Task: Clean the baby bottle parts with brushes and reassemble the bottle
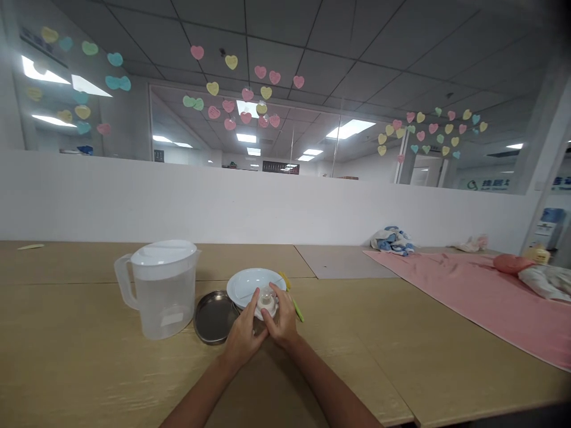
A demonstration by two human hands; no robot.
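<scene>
One white piece (266, 304) with a clear dome is held up in front of the person, over the near edge of the bowl as seen from above. It is grasped by both hands: its left side is pressed by the fingers of the left hand (243, 334), its right side by the fingers and thumb of the right hand (284, 321).

Behind it, one white bowl (250, 282) is set on the tan surface (348, 321), partly covered by the hands. Just right of the bowl, a yellow and green tool (298, 311) is seen; whether it is one piece cannot be told, as its middle is crossed by the fingers. Just left of the bowl, one round metal dish (215, 319) is placed, and left of that, one clear pitcher (165, 300) is stood upright, its single handle turned left and one white lid (164, 254) fitted.

Farther right, one pink cloth (486, 297) is spread, with one blue and white cloth (392, 241) bunched near its far left corner.
</scene>
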